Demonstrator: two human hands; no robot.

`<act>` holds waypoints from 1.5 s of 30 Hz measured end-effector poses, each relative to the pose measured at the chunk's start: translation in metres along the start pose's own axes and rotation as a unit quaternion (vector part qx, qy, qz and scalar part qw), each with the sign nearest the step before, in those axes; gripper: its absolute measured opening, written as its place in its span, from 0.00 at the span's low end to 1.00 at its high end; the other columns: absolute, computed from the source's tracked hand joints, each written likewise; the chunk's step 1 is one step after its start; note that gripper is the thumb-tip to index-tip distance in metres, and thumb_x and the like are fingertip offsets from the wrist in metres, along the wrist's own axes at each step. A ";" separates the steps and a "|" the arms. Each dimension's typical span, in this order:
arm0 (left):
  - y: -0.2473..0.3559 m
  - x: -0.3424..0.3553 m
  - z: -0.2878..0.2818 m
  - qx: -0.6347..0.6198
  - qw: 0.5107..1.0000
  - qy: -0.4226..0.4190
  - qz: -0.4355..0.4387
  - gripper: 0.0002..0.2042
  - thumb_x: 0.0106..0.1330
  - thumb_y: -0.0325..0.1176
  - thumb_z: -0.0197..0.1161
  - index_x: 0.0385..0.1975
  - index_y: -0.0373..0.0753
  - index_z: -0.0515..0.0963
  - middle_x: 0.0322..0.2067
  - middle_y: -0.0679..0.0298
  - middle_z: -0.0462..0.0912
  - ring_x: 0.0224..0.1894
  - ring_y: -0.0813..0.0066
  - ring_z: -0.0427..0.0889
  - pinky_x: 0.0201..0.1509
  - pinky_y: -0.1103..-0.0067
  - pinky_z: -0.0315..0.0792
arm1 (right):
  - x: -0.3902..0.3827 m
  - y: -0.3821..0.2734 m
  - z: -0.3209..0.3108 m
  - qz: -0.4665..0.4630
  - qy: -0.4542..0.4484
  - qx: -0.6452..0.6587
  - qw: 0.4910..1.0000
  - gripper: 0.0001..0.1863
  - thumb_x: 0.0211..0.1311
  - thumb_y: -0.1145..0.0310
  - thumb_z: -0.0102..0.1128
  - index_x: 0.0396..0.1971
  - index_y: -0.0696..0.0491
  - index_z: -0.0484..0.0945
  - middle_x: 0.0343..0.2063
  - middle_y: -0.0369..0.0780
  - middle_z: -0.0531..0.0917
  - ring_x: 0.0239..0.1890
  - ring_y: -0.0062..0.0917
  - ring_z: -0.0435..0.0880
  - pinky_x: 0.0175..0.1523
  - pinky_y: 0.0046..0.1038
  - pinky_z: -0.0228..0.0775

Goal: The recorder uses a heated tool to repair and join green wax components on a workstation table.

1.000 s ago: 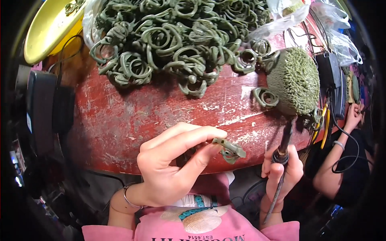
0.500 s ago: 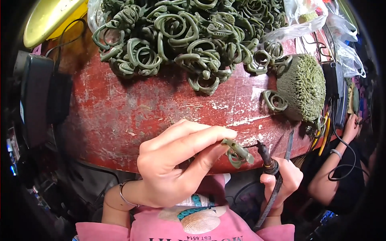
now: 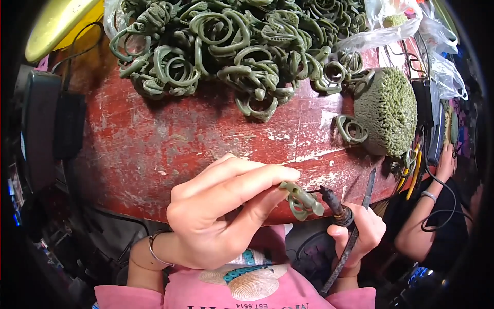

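Note:
My left hand is closed, pinching a small pale green ring-shaped piece, wax-like, between thumb and fingers near the table's front edge. The piece hangs out past my fingertips on the right. My right hand grips a dark pen-like tool with a wrapped collar, like a soldering iron. Its thin needle tip points left and reaches the piece; whether it touches, I cannot make out. Held in the same hand, a long narrow file-like metal strip slants across the palm.
A heap of green rings covers the back of the worn red table. On the right stand a porous green block and a loose ring beside it. Plastic bags, cables and another person's arm lie further right.
Both my hands have shifted slightly left, with the green piece and the pen-like tool. The needle tip sits a little nearer the piece. My grips stay the same.

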State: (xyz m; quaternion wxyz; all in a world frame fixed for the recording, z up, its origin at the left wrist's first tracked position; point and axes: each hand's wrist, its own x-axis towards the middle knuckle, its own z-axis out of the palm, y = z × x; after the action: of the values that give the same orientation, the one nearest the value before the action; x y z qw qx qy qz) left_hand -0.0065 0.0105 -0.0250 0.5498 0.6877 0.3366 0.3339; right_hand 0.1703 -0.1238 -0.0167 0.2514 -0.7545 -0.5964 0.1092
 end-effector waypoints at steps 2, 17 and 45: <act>-0.001 0.001 0.001 0.005 1.000 0.002 0.016 0.09 0.53 0.15 0.53 0.33 0.29 0.77 0.26 0.60 0.80 0.21 0.83 0.69 0.22 0.86 0.63 | 0.000 0.000 0.000 -0.004 0.007 0.000 1.000 0.24 0.39 0.49 0.69 0.24 0.57 0.77 0.12 0.37 0.75 0.13 0.26 0.76 0.20 0.22 0.66; 0.001 0.001 0.002 0.007 1.000 0.002 0.008 0.08 0.54 0.17 0.54 0.33 0.29 0.77 0.26 0.60 0.80 0.22 0.81 0.70 0.23 0.86 0.64 | -0.001 0.001 -0.002 0.005 0.002 -0.015 1.000 0.25 0.37 0.48 0.69 0.23 0.56 0.77 0.12 0.36 0.75 0.13 0.25 0.76 0.20 0.22 0.66; 0.000 0.003 -0.002 0.007 1.000 -0.004 0.012 0.07 0.56 0.22 0.56 0.33 0.30 0.77 0.25 0.59 0.80 0.27 0.76 0.75 0.32 0.82 0.68 | 0.001 -0.004 -0.001 0.019 0.006 -0.038 0.999 0.25 0.37 0.44 0.67 0.21 0.54 0.77 0.11 0.35 0.74 0.13 0.26 0.75 0.20 0.23 0.66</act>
State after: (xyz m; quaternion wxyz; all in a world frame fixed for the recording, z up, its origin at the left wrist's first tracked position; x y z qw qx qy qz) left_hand -0.0064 0.0144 -0.0248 0.5423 0.6970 0.3285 0.3350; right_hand 0.1673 -0.1224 -0.0139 0.2238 -0.7751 -0.5845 0.0866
